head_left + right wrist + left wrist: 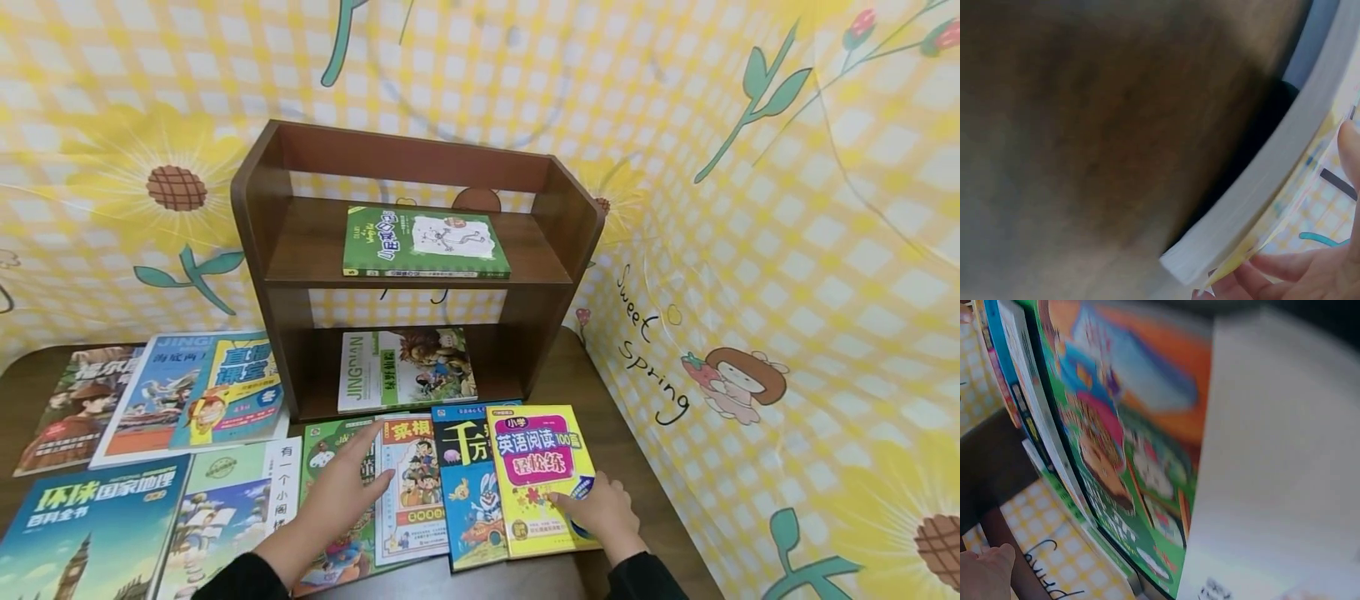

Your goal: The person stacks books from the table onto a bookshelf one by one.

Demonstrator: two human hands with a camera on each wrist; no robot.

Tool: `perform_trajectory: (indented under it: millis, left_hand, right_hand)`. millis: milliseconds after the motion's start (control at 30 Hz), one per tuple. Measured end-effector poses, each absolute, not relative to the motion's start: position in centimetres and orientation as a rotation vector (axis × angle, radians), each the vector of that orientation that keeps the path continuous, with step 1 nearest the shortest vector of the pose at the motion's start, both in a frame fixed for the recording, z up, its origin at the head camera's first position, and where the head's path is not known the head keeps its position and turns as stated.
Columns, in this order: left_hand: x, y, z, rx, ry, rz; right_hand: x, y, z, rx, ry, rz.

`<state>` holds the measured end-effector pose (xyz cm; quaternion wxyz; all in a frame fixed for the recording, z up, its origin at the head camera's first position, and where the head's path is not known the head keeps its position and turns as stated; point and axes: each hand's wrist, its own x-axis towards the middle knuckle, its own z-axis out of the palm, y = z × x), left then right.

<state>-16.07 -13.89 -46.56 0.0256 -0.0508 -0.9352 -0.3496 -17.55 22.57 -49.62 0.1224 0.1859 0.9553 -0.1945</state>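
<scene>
Yellow book (pixel 536 497), magenta title panel (pixel 534 454); brown shelf (pixel 420 284); yellow-white checked backdrop (pixel 750 275), sunflower print (pixel 176 187); black sleeves (pixel 243 579).

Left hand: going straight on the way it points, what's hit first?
Probably the green-and-white book on the lower shelf, though how high the left hand sits is unclear.

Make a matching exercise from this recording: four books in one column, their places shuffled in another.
Books
1. Green book with a doodled figure
2. Yellow book with a pink panel
3. Book lettered 绿野仙踪
4. Book with a clock tower

Places
A. On the lower shelf
B. On the near left part of the table
C. On the upper shelf
D. Held at its right edge by the right hand

Pairs: 1-C, 2-D, 3-A, 4-B
</scene>
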Motion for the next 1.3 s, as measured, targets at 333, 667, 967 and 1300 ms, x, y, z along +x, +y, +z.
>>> perform_trajectory:
  millis: [333, 667, 967, 1300]
  left_hand:
    - [-14.5, -12.8, -47.2, -0.130, -2.936, -1.196]
    - [-13.5, -12.2, -47.1, -0.138, -2.915, -1.211]
    - [-12.7, -11.4, -48.3, -0.151, -2.903, -1.230]
    - [-12.0, -10.7, -48.7, -0.156, -2.917, -1.282]
  right_hand:
    - [-17.3, 22.7, -50.0, 0.635, 2.677, -0.586]
    - [-17.1, 22.8, -49.4, 0.623, 2.712, -0.588]
    - [-17.4, 22.6, -49.2, 0.676, 2.687, -0.682]
    - [-16.9, 23.2, -49.1, 0.641, 2.711, -0.748]
